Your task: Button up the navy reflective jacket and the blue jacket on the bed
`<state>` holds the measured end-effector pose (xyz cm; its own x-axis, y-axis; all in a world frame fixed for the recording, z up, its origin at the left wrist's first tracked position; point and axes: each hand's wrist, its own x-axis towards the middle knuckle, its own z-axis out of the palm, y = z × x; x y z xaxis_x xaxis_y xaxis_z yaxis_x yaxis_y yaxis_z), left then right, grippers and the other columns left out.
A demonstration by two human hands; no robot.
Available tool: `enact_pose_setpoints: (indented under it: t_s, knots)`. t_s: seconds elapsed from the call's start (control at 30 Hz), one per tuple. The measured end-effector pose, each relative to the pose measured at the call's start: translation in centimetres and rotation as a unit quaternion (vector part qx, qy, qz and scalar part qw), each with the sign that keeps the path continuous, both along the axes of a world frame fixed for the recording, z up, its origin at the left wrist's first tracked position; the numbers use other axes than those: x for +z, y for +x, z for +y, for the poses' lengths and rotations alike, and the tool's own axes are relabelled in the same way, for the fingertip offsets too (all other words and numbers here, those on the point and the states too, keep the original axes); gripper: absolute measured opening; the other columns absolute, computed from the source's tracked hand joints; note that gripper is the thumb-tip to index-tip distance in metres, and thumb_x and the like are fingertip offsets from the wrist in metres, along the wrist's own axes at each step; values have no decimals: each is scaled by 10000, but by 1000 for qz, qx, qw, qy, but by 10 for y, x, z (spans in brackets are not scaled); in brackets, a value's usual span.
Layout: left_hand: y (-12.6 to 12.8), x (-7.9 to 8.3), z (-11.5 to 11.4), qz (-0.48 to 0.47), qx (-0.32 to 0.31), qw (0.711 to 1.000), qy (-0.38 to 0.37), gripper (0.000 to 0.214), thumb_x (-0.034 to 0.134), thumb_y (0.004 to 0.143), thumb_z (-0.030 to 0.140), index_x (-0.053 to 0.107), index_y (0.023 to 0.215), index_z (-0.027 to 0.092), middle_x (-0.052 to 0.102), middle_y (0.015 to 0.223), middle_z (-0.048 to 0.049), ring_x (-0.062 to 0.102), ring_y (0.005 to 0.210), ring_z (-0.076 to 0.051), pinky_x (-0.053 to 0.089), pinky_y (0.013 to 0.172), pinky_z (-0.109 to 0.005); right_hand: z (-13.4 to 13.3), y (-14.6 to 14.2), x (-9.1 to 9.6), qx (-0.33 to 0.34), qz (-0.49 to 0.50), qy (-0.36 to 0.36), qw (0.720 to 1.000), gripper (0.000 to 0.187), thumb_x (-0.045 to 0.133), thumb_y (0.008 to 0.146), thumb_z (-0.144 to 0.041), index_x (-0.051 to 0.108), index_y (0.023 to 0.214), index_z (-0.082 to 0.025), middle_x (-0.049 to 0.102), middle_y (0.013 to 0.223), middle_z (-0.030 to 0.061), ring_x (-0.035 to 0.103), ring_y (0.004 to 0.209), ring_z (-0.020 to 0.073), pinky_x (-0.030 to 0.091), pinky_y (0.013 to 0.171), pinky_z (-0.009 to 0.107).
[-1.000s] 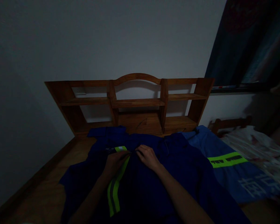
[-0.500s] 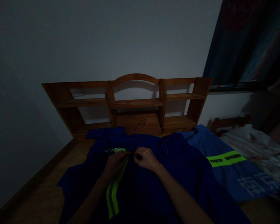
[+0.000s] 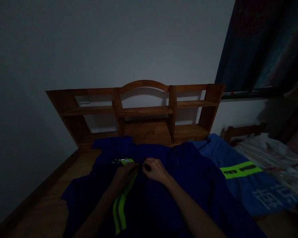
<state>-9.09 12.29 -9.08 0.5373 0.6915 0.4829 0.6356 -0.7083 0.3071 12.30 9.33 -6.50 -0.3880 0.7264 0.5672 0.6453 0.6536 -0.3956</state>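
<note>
A dark blue work jacket (image 3: 151, 208) lies spread across the wooden surface, with a yellow-green reflective strip (image 3: 119, 211) running down its left part. Over its middle, my left hand (image 3: 125, 173) is closed in a pinch on the jacket's cloth, beside the upper end of the strip. My right hand (image 3: 156, 170) faces it with thumb and fingers pressed together, also pinching the dark cloth. The fingertips of both hands nearly meet. Dim light and the fingers hide exactly what part of the jacket is between them.
Behind the jacket stands a wooden headboard (image 3: 145, 112) with open shelves, against a pale wall (image 3: 139, 43). A lighter blue garment (image 3: 233, 155) with a reflective band and white characters lies at right. Farther right are whitish crumpled bags or cloth (image 3: 268, 148) and a dark window (image 3: 258, 49).
The view has tilted very slightly, so the scene sits a little lower. Both hands stay at the same spot on the jacket, with barely any finger movement.
</note>
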Motion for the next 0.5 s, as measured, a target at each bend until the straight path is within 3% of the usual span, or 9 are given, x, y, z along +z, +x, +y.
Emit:
enact_pose_setpoints:
  t_s: [0.37,0.5]
  knots:
    - [-3,-7,3,9,31,999,-6,323,428,897,331,576,1172,251,669,1120,-24,657,950,-162,506,812,-249,-1,-1,1,11,-7,-19,1000,82,568,778,-157,607,838,-196,608,786,-13,570,738,114,380,661,199]
    - [-2,-3,1,0,43,999,-25,306,437,895,354,600,1139,268,685,1087,-5,671,906,-152,505,799,-236,0,0,1,13,-4,-15,1000,111,548,815,-172,616,898,-199,621,838,3,580,803,127,392,717,209]
